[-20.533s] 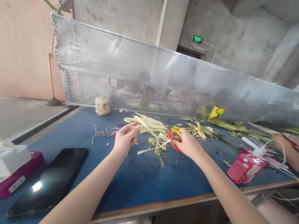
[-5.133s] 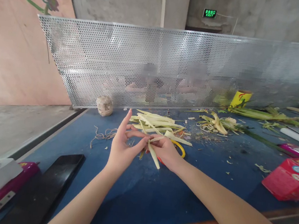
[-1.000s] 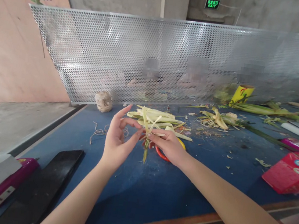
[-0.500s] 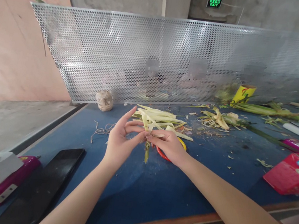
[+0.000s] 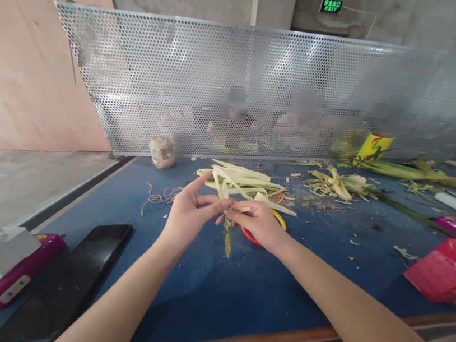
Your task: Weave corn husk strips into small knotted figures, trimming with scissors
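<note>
Both hands meet above the blue table, pinching a small bundle of pale leaf strips (image 5: 227,238) whose greenish end hangs down below the fingers. My left hand (image 5: 188,211) grips it between thumb and fingers, its index finger stretched upward along the strips. From the other side my right hand (image 5: 260,224) pinches the same bundle with its fingertips. Partly hidden under the right hand are the red and yellow loops (image 5: 278,219) of what look like scissors handles. Just behind the hands lies a pile of pale leaf strips (image 5: 248,178).
A black phone (image 5: 68,279) and a purple device (image 5: 1,275) are at the left. String (image 5: 160,196) and a wrapped roll (image 5: 161,152) lie beyond. At the right are a red box (image 5: 447,268), plant scraps (image 5: 336,183) and a yellow can (image 5: 374,146). A perforated metal screen (image 5: 207,77) borders the back.
The bundle's hanging end has swung slightly right and lower. My left hand's raised fingers have lowered a little toward the strips. The camera view has shifted slightly.
</note>
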A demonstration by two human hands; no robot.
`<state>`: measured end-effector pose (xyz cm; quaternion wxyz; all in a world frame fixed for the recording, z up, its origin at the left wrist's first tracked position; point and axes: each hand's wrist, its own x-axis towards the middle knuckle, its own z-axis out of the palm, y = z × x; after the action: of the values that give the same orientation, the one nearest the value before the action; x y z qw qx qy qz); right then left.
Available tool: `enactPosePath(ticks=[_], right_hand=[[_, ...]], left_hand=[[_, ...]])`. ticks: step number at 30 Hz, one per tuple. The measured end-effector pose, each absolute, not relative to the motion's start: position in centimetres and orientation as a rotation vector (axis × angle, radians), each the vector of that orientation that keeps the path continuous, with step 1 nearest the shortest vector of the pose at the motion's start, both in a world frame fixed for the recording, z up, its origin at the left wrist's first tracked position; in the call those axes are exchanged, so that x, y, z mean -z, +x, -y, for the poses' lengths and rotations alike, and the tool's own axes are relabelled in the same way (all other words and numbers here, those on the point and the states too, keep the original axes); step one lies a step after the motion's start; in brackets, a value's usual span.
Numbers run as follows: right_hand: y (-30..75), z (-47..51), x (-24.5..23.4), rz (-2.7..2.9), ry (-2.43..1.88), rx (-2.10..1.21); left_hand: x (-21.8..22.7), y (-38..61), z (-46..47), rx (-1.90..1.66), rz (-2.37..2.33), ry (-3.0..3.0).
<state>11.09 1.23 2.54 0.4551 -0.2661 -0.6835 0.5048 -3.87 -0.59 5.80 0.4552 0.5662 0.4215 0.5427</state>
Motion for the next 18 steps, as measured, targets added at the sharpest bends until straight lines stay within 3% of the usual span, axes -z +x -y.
enactPosePath(ticks=[10,18], right_hand=[[10.73,-1.67,-1.79,1.305,-0.531,-1.818],[10.91,-1.36,-2.45,1.219,-0.522,-1.944]], left_hand=[[-5.57,-3.99,0.35,-1.289,-0.863,1.227],[-5.59,-3.8,0.57,-1.293,-0.823,1.267]])
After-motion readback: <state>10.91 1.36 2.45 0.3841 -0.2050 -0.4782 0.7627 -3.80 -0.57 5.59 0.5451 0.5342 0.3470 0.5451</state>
